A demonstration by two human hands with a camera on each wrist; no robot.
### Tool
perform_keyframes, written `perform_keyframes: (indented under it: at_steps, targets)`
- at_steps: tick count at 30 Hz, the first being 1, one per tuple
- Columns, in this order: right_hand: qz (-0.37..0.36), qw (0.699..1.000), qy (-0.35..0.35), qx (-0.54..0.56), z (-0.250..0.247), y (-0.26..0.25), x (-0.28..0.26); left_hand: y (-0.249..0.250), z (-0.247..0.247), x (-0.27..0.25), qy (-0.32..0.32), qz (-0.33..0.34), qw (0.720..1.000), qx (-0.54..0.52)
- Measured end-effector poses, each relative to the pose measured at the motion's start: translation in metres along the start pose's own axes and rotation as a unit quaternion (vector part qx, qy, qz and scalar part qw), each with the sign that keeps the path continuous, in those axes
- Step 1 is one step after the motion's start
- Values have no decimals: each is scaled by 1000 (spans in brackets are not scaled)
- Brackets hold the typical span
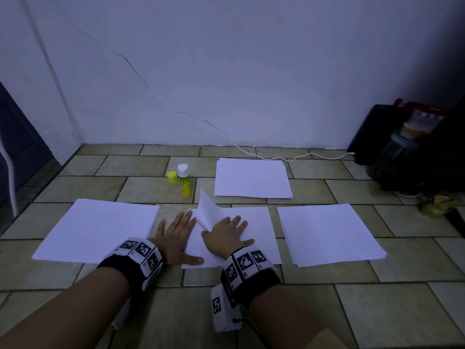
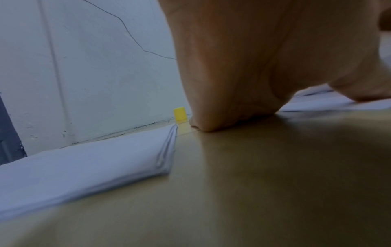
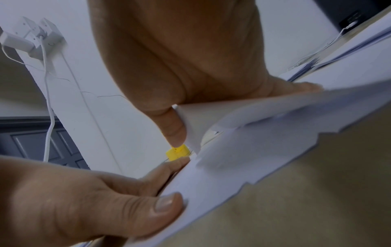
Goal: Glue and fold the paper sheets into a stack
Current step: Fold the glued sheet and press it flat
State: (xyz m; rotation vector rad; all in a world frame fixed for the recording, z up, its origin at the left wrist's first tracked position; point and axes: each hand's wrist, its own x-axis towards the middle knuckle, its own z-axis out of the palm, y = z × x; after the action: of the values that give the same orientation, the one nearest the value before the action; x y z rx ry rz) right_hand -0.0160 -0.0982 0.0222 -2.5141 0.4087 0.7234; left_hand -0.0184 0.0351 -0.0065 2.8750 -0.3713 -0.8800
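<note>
While half-folded, sheet (image 1: 234,230) under both hands.

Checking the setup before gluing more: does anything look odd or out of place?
The glue stick stands uncapped, its yellow cap on the floor beside it. On the middle sheet, a flap sticks up beside the right hand.

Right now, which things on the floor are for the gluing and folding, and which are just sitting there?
For the job:
- centre sheet, flap standing up, under the left hand and right hand
- glue stick, uncapped
- yellow cap beside it
- left paper pile, far pile, right pile

Just sitting there:
- white cable
- dark things in the right corner
</note>
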Motion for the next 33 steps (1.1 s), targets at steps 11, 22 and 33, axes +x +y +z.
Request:
perform_keyframes:
  at_steps: [11, 22, 33]
  targets:
    - [-21, 1000, -6, 1, -2, 3, -2, 0, 0, 0, -4, -11, 1000, 13]
    - [-22, 1000, -15, -4, -3, 5, 0, -1, 2, 2, -7, -13, 1000, 16]
    - [-25, 999, -18, -14, -2, 6, 0, 0, 3, 0, 7, -17, 1000, 16]
